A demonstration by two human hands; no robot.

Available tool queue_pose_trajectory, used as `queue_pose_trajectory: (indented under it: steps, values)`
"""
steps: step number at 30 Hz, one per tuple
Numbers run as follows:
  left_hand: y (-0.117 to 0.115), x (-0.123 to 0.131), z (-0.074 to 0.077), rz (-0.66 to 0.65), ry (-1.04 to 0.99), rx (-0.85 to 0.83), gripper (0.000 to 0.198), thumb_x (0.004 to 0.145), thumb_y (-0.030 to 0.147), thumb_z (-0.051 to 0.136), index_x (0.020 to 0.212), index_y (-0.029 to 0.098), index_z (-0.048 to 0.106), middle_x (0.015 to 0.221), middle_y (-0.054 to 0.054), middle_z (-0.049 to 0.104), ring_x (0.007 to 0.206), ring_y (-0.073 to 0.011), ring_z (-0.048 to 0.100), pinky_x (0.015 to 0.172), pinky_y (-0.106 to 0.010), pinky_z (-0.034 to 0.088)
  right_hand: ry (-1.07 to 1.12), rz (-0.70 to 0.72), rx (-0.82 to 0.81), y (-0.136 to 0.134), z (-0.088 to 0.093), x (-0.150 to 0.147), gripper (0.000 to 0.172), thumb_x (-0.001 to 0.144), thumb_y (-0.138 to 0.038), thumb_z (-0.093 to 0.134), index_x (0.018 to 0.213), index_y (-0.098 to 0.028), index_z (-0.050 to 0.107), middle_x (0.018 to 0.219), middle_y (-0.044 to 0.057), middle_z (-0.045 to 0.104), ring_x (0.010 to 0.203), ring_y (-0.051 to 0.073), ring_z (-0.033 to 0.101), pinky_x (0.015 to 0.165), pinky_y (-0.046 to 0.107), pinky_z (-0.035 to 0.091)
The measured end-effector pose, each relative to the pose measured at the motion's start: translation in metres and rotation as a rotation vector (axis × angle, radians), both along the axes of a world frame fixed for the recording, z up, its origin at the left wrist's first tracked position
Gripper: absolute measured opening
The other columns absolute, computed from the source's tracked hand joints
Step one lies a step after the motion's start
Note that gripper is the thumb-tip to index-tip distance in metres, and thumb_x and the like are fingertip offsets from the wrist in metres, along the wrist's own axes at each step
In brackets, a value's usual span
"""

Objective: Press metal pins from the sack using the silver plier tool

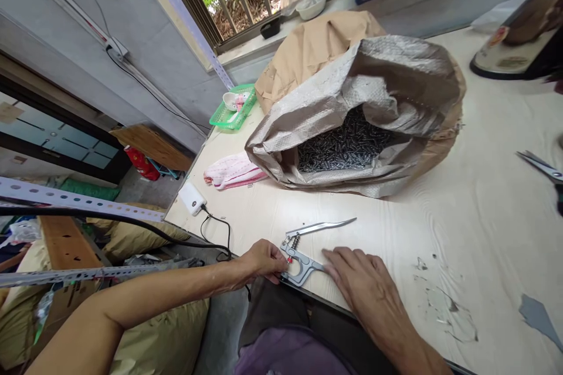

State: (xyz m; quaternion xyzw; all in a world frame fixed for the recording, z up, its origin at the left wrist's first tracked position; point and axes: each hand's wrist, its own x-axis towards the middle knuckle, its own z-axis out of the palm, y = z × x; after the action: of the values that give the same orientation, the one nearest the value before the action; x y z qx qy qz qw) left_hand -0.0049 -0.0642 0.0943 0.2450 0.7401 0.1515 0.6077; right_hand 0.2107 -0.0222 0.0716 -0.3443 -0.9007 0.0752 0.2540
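Note:
Silver hand pliers with a dark coil spring and a small red tip in the jaw lie at the table's front edge. The upper handle is swung up, away from the lower one. At the jaw, my left hand is closed in a pinch beside the red tip; whatever its fingertips hold is too small to make out. Palm down, my right hand is closed over the end of the lower handle, with its fingertips partly hidden. Behind the pliers, an open woven sack holds many small dark metal pieces.
A white power bank with a black cable sits at the left edge. Near the sack are a pink-striped cloth and a green basket. Scissors lie far right. A wooden table carries these; a metal rail runs left.

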Motion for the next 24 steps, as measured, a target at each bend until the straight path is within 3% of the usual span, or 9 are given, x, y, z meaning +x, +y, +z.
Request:
queue_pose_trajectory:
  steps: [3,7,10,14,17,20,24]
  values:
    - [-0.003,0.000,-0.002,0.001,0.004,0.040,0.025,0.049,0.030,0.074,0.057,0.011,0.060,0.049,0.004,0.051,0.051,-0.0088,0.049,0.049,-0.022,0.046,-0.114,-0.043,0.041,0.023,0.006,-0.006,0.033,0.083,-0.005,0.044,0.110,-0.017,0.056,0.095,0.006,0.062,0.077,0.016,0.049,0.067,0.029,0.035]
    - [-0.003,0.003,-0.003,-0.020,0.041,0.042,0.022,0.050,0.028,0.072,0.054,0.012,0.058,0.047,0.005,0.048,0.050,-0.0089,0.048,0.048,-0.022,0.045,-0.281,-0.064,0.068,0.053,0.004,-0.030,0.027,0.078,0.001,0.042,0.081,-0.019,0.060,0.081,0.005,0.059,0.070,0.016,0.049,0.062,0.028,0.034]
    - [-0.001,0.005,-0.002,-0.024,0.055,0.038,0.021,0.051,0.026,0.072,0.052,0.013,0.056,0.046,0.005,0.047,0.050,-0.0091,0.047,0.049,-0.022,0.045,-0.285,-0.055,0.074,0.065,0.001,-0.048,0.026,0.079,0.000,0.042,0.074,-0.020,0.058,0.080,0.005,0.058,0.070,0.016,0.049,0.061,0.029,0.034]
    - [-0.002,0.004,-0.005,-0.019,0.050,0.038,0.020,0.051,0.027,0.071,0.052,0.013,0.056,0.047,0.005,0.047,0.051,-0.0093,0.048,0.049,-0.022,0.046,-0.222,-0.077,0.046,0.056,0.002,-0.045,0.018,0.083,-0.008,0.044,0.079,-0.019,0.058,0.083,0.006,0.057,0.075,0.018,0.050,0.059,0.030,0.036]
    - [-0.003,0.003,-0.006,-0.015,0.030,0.042,0.022,0.051,0.029,0.071,0.054,0.013,0.057,0.048,0.004,0.048,0.052,-0.0091,0.048,0.050,-0.022,0.046,-0.100,0.014,-0.021,0.039,0.003,-0.029,0.012,0.088,-0.025,0.046,0.087,-0.020,0.057,0.090,0.005,0.058,0.079,0.017,0.050,0.064,0.029,0.040]
    - [-0.004,0.002,-0.006,-0.016,0.008,0.043,0.023,0.050,0.031,0.071,0.054,0.013,0.057,0.048,0.005,0.047,0.051,-0.0090,0.048,0.051,-0.022,0.046,-0.080,0.077,0.006,0.025,0.000,-0.017,0.010,0.085,-0.016,0.050,0.084,-0.021,0.059,0.096,0.004,0.062,0.081,0.016,0.051,0.068,0.029,0.040]
    - [-0.005,0.003,-0.005,0.015,0.009,0.062,0.026,0.048,0.033,0.073,0.055,0.013,0.058,0.049,0.004,0.049,0.054,-0.0103,0.049,0.052,-0.023,0.045,-0.110,0.070,0.117,0.027,-0.008,-0.016,0.012,0.082,-0.013,0.052,0.085,-0.018,0.062,0.114,0.008,0.062,0.102,0.022,0.051,0.078,0.033,0.039]
